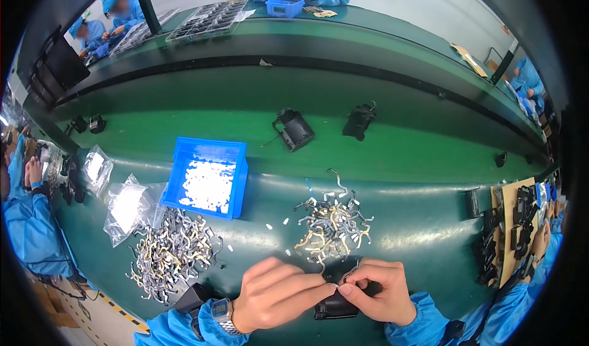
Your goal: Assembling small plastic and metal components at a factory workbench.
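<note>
Near the front edge of the table, my left hand and my right hand meet fingertip to fingertip. Both are closed in a pinch. A short dark strip, which looks like a flat flex cable, sticks up from my right fingers. Whatever my left fingertips pinch is too small to make out. Just below the fingers lies a black plastic part, partly covered by my hands. Beyond them is a loose pile of grey and tan flex cables. A watch is on my left wrist.
A blue bin of small white pieces stands left of centre. Beside it are clear plastic bags and a larger cable pile. Black housings lie on the green strip behind. Co-workers sit left, right and across; a cardboard sheet with black parts is right.
</note>
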A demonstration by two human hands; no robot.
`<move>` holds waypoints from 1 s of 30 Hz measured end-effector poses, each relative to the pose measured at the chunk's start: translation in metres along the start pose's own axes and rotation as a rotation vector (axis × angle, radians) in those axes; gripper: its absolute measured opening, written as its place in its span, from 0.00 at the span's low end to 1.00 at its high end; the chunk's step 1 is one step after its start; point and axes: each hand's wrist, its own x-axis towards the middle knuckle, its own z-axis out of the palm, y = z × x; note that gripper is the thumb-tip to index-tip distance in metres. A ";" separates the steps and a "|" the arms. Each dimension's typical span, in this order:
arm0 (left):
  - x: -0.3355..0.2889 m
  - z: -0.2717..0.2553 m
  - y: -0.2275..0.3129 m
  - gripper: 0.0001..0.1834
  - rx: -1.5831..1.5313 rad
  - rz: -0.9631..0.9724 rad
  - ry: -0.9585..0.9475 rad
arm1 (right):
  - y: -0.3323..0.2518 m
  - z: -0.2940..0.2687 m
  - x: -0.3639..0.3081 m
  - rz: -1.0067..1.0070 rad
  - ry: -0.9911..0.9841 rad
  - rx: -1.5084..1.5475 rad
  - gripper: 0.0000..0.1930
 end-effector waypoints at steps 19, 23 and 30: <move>0.025 -0.039 -0.014 0.10 0.246 -0.211 0.211 | -0.007 0.002 0.004 -0.345 0.141 -0.256 0.04; 0.027 -0.074 -0.039 0.13 0.580 -0.485 0.338 | 0.000 -0.002 -0.002 -0.301 0.151 -0.294 0.06; 0.032 -0.049 -0.012 0.24 0.280 -0.152 0.154 | 0.001 -0.006 -0.001 -0.320 0.090 -0.442 0.07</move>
